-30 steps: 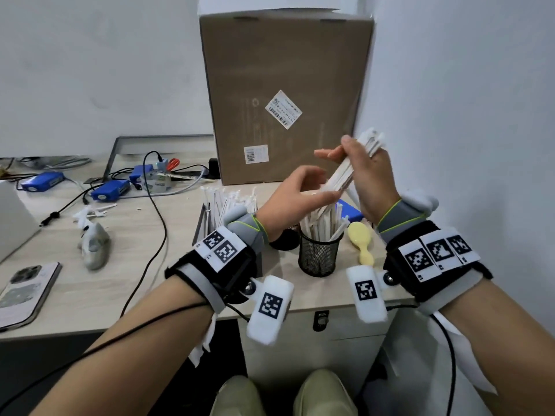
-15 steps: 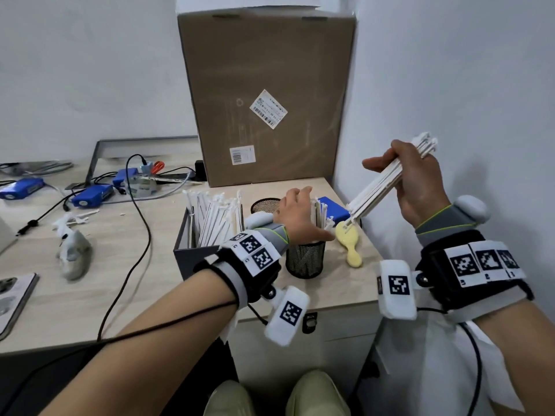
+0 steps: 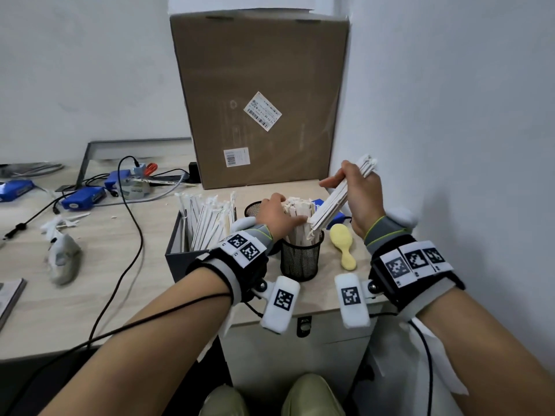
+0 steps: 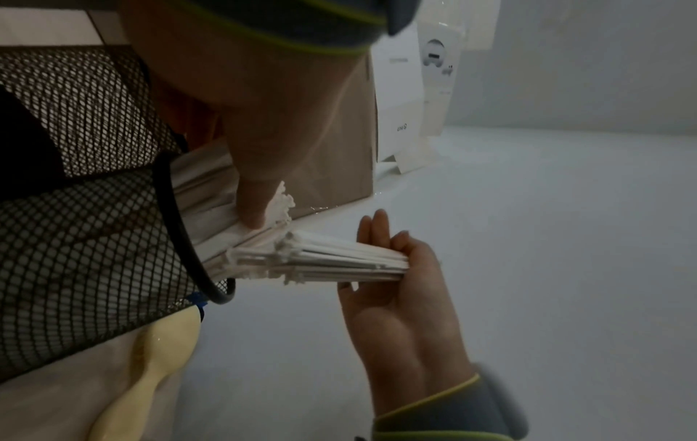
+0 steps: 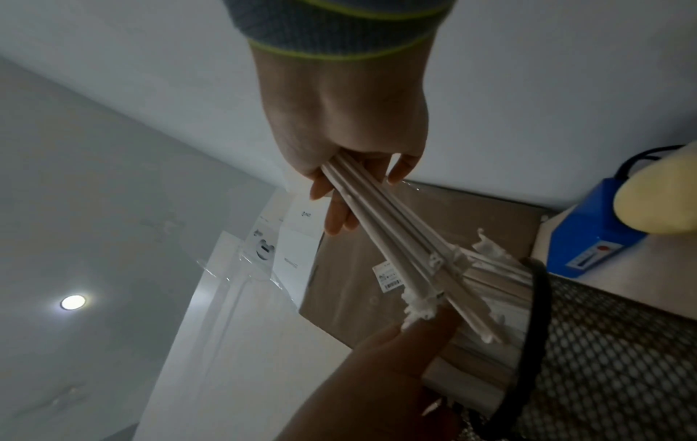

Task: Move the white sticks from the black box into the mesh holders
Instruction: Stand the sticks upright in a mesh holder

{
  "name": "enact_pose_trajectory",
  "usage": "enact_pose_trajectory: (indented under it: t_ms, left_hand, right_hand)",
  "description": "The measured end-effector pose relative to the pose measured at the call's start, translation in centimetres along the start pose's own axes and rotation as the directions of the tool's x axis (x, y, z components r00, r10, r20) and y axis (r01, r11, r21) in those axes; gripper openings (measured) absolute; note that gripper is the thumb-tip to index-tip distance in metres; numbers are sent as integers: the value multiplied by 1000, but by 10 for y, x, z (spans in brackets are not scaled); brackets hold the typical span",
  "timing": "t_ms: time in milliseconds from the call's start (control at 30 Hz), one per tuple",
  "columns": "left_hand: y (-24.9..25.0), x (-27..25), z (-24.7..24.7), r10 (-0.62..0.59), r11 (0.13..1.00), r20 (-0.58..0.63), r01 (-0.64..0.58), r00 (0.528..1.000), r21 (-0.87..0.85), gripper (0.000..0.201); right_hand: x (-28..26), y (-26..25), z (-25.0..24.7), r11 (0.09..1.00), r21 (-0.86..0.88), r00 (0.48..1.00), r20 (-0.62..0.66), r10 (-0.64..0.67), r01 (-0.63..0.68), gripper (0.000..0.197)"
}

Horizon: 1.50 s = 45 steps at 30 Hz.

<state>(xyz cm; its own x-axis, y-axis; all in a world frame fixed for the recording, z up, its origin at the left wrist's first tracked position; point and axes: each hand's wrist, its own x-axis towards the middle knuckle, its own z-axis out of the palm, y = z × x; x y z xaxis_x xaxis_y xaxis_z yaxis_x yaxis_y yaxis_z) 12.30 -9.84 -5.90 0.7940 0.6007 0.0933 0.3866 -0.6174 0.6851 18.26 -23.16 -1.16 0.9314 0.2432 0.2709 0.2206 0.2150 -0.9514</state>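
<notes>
Right hand (image 3: 359, 199) lower now, gripping stick bundle (image 3: 336, 199) over mesh holder (image 3: 300, 259); wrist-only: left fingers (image 4: 260, 191) pressing sticks.

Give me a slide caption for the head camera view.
Right hand lowers a bundle of white sticks into the mesh holder while left hand steadies its contents.

Head view: bright, even, diffuse lighting is filling the room; soft shadows are falling beside the cardboard box (image 3: 259, 97) on the wall. Wide-angle distortion is bowing the tabletop (image 3: 99, 265) edge and stretching the forearms at the lower corners. Motion blur is smearing the grey object (image 3: 61, 259) at left. Wrist views: both are rendering dim, grainy and low in contrast. In the right wrist view a round ceiling lamp (image 5: 72, 302) is glaring as a small bright spot. In the left wrist view the mesh holder (image 4: 86, 262) nearby is appearing soft, and the edges are darkening.
</notes>
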Motion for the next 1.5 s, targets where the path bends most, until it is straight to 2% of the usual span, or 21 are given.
enact_pose_trajectory:
  t_ms: [267,433,533,667,767,867,933,1033,1100,1133,1200,1267,1367,1433,1500]
  left_hand:
    - [-13,-2,-11,-63,990,25,66,998,-121,66]
    - [-18,-8,-16,-37,973,118,63,992,-222,70]
    - [-22,-9,-13,35,977,166,1,986,-212,48]
    - [-22,-12,-11,70,955,70,-47,995,-291,18]
    - [-19,-13,-11,63,940,-9,-62,998,-336,21]
    - [-13,-11,-16,62,917,-18,-64,998,-394,23]
    - [-10,-11,-20,67,927,14,-57,998,-371,24]
    - [-10,-12,-25,107,981,43,-98,993,-167,35]
    - [-8,-15,-28,144,987,39,-140,989,-80,46]
    - [-6,-16,-29,166,985,40,-164,985,-51,52]
    - [-3,-21,-30,187,982,72,-187,980,-19,61]
    - [-2,-24,-27,159,987,137,-154,978,-44,64]
    - [-5,-27,-18,102,980,198,-65,975,-186,59]
    - [-9,-26,-13,147,949,228,-73,963,-305,51]
    - [-10,-27,-9,187,935,253,-93,949,-342,52]
  right_hand:
    - [-5,33,21,984,-178,996,86,29,-13,40]
    - [-5,57,21,920,-386,991,130,-20,69,24]
    - [-9,61,22,911,-409,983,181,27,50,28]
    - [-11,65,23,871,-486,966,254,54,79,42]
    - [-8,67,23,855,-507,964,264,37,106,46]
    - [-8,61,23,883,-444,950,312,-9,154,41]
    - [-7,58,21,881,-440,938,346,-12,174,50]
    - [-2,58,12,852,-494,924,381,31,175,81]
    - [-1,55,5,879,-446,917,398,28,167,100]
    - [0,51,2,888,-423,914,406,9,179,102]
    - [1,48,-2,885,-420,901,433,2,200,99]
    - [2,50,-2,878,-445,889,454,54,174,96]
    - [0,63,-5,917,-398,877,445,184,10,96]
    - [-2,70,-5,920,-390,867,447,219,-31,82]
    - [-4,74,-3,893,-449,861,461,214,18,62]
